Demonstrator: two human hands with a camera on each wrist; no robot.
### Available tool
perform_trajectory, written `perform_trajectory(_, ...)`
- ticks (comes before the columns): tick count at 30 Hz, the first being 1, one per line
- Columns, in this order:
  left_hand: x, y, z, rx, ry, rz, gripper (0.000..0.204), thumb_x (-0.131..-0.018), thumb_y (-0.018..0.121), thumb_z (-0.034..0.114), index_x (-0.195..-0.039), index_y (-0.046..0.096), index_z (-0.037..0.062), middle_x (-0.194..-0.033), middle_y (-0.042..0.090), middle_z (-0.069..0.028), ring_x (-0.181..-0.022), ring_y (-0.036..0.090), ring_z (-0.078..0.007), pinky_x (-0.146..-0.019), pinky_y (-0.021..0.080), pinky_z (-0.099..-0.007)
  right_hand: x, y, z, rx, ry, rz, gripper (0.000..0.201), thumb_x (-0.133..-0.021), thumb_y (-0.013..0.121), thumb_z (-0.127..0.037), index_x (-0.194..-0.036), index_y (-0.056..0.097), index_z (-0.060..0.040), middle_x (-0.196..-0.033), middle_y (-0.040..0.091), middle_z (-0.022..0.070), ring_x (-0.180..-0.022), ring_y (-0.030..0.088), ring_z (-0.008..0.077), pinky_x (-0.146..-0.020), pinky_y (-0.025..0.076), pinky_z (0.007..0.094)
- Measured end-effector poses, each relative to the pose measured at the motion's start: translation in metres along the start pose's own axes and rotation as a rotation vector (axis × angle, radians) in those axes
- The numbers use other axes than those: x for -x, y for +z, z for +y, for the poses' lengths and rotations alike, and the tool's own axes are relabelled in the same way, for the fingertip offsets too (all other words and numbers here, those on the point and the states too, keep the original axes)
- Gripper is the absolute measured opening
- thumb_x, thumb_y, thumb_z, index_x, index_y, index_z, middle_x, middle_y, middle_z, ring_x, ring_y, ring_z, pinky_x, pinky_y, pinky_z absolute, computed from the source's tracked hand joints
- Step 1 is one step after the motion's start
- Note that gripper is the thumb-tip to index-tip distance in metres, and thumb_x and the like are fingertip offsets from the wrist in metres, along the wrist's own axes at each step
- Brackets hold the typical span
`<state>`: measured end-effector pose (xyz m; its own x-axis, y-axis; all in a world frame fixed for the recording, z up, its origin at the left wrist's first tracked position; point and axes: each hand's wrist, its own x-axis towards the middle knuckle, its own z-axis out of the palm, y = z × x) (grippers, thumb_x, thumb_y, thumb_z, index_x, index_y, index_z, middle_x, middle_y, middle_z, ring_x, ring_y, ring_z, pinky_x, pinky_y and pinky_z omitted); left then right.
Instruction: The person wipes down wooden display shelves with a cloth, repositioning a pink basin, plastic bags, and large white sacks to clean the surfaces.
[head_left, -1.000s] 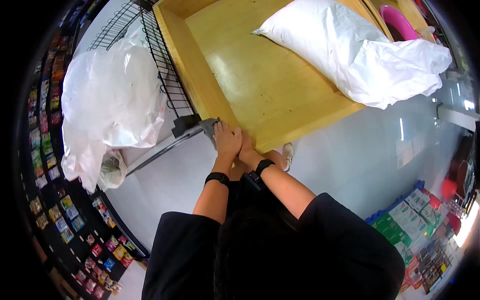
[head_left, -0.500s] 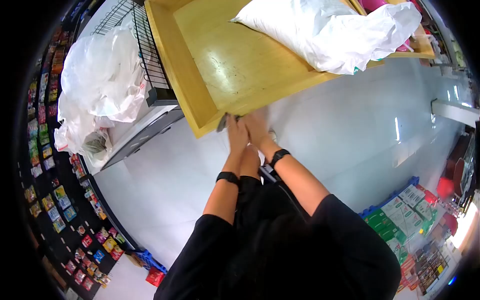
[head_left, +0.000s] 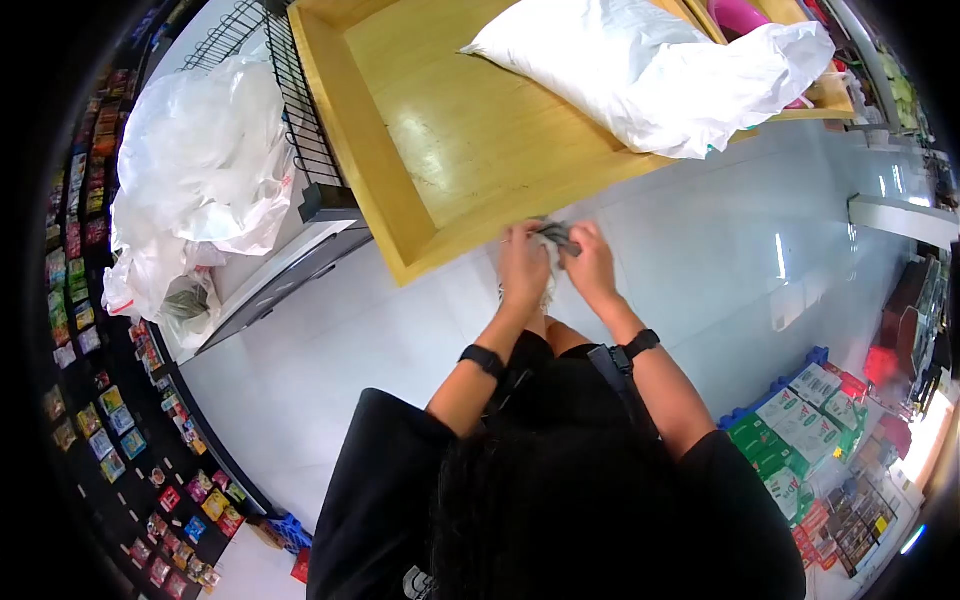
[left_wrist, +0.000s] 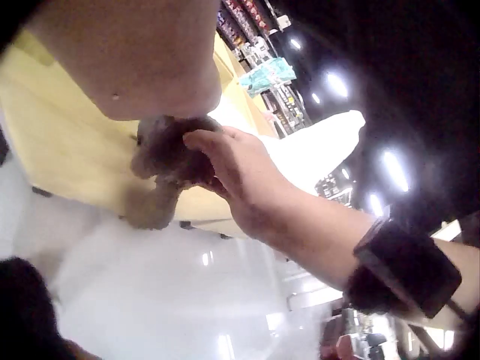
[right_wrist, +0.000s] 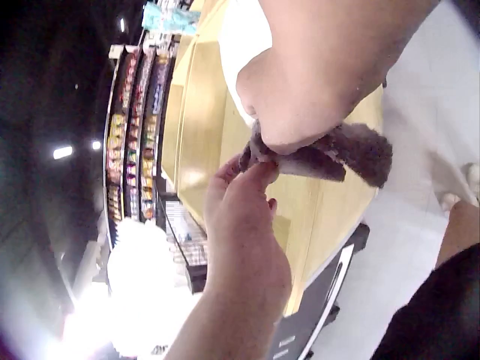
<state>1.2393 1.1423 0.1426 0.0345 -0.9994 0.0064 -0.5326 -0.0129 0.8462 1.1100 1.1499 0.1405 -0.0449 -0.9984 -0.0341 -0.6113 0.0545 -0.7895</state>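
A grey cloth (head_left: 558, 236) is bunched between both hands, close to the front edge of a yellow wooden bin (head_left: 500, 210). My left hand (head_left: 525, 268) grips one side of the cloth, its fingers curled into it. On the other side my right hand (head_left: 592, 268) pinches the fabric between thumb and fingers. In the left wrist view the cloth (left_wrist: 169, 154) hangs in folds with a loose end below. A loose flap of the cloth (right_wrist: 360, 154) sticks out past my right hand in the right wrist view.
A large white sack (head_left: 640, 75) lies over the bin's right side. To the left, white plastic bags (head_left: 200, 160) sit by a black wire rack (head_left: 300, 110). Shelves of packets (head_left: 110, 400) line the far left. Green and white cartons (head_left: 800, 430) are stacked at lower right.
My hands were together at the bin's front left corner; they have moved right along its edge and spread apart, with the cloth now held between them. The head view has shifted.
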Motion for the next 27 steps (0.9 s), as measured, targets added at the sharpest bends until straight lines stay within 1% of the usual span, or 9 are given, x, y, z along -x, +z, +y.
perform_trajectory(2,-0.005,-0.028,-0.011,-0.159,0.064,0.075,0.04,-0.069,0.057,0.004,-0.108,0.052,0.0026,-0.101,0.056,-0.0188,-0.106,0.046,-0.0394,-0.09,0.038,-0.0429,-0.006,0.023,-0.023,-0.099,-0.056,-0.137,0.02,-0.07,0.063,-0.008,-0.089,0.057,-0.0051,-0.09,0.055,0.0159,-0.081,0.055,0.0348,-0.067,0.044,0.0402)
perform_trajectory(4,-0.009,-0.054,-0.036,-0.186,0.139,-0.069,0.046,-0.065,0.062,-0.001,-0.109,0.053,0.0061,-0.123,0.046,-0.0185,-0.116,0.041,-0.0362,-0.096,0.034,-0.0404,-0.014,0.054,-0.034,-0.266,-0.148,-0.228,0.026,-0.075,0.057,-0.006,-0.1,0.057,-0.0079,-0.095,0.059,0.0142,-0.083,0.058,0.0333,-0.069,0.047,0.0392)
perform_trajectory(6,-0.01,-0.059,-0.066,-0.225,0.204,-0.147,0.034,-0.067,0.059,0.008,-0.1,0.058,0.001,-0.1,0.058,-0.0183,-0.103,0.05,-0.0362,-0.09,0.039,-0.0429,-0.02,0.058,-0.047,-0.381,-0.065,-0.41,0.026,-0.078,0.051,-0.007,-0.104,0.056,-0.0073,-0.099,0.06,0.0131,-0.087,0.06,0.0287,-0.071,0.049,0.0376)
perform_trajectory(7,-0.01,-0.066,-0.069,-0.161,0.113,-0.253,0.034,-0.066,0.062,0.008,-0.099,0.058,0.0008,-0.098,0.059,-0.0184,-0.097,0.052,-0.0362,-0.085,0.04,-0.0428,-0.023,0.077,-0.033,-0.277,-0.04,-0.394,0.035,-0.068,0.062,-0.011,-0.102,0.057,-0.0049,-0.098,0.06,0.0144,-0.092,0.058,0.0306,-0.077,0.047,0.037)
perform_trajectory(10,-0.015,-0.05,-0.07,-0.362,0.109,-0.17,0.025,-0.072,0.062,0.007,-0.096,0.058,0.0016,-0.089,0.06,-0.0143,-0.087,0.054,-0.034,-0.076,0.041,-0.0438,-0.036,0.066,-0.024,0.213,-0.23,-0.227,0.02,-0.072,0.056,-0.009,-0.092,0.056,-0.0059,-0.092,0.052,0.0134,-0.083,0.059,0.0299,-0.064,0.05,0.0376)
perform_trajectory(14,-0.03,0.007,-0.054,-0.512,0.14,-0.153,0.024,-0.073,0.061,0.007,-0.096,0.057,0.0024,-0.086,0.057,-0.015,-0.082,0.053,-0.0351,-0.073,0.04,-0.0445,-0.055,0.036,0.016,0.202,-0.246,-0.159,0.016,-0.074,0.054,-0.01,-0.09,0.056,-0.0064,-0.09,0.05,0.0126,-0.078,0.06,0.0303,-0.061,0.051,0.0375)
perform_trajectory(20,-0.088,0.102,0.042,-0.488,0.172,-0.206,0.048,-0.073,0.064,0.009,-0.114,0.042,-0.0033,-0.109,0.045,-0.0242,-0.102,0.044,-0.0389,-0.086,0.038,-0.0445,-0.085,-0.043,0.1,0.079,0.154,-0.063,0.012,-0.076,0.055,-0.014,-0.087,0.057,-0.0087,-0.094,0.053,0.0118,-0.075,0.061,0.0296,-0.062,0.05,0.0386)
perform_trajectory(22,-0.112,0.138,0.081,-0.291,0.212,-0.055,0.067,-0.071,0.067,0.011,-0.126,0.031,-0.0036,-0.121,0.038,-0.0235,-0.113,0.039,-0.0385,-0.094,0.034,-0.0441,-0.094,-0.082,0.134,0.125,0.15,-0.057,0.014,-0.076,0.056,-0.014,-0.089,0.058,-0.009,-0.092,0.053,0.0119,-0.075,0.06,0.0308,-0.063,0.049,0.0407)
perform_trajectory(27,-0.151,0.214,0.182,-0.052,0.183,-0.216,0.103,-0.061,0.079,0.019,-0.137,0.012,-0.0058,-0.137,0.024,-0.0245,-0.125,0.029,-0.0386,-0.103,0.025,-0.0444,-0.087,-0.179,0.216,0.137,0.279,0.113,0.015,-0.073,0.057,-0.01,-0.087,0.06,-0.0056,-0.09,0.054,0.0186,-0.078,0.058,0.036,-0.069,0.048,0.0441)
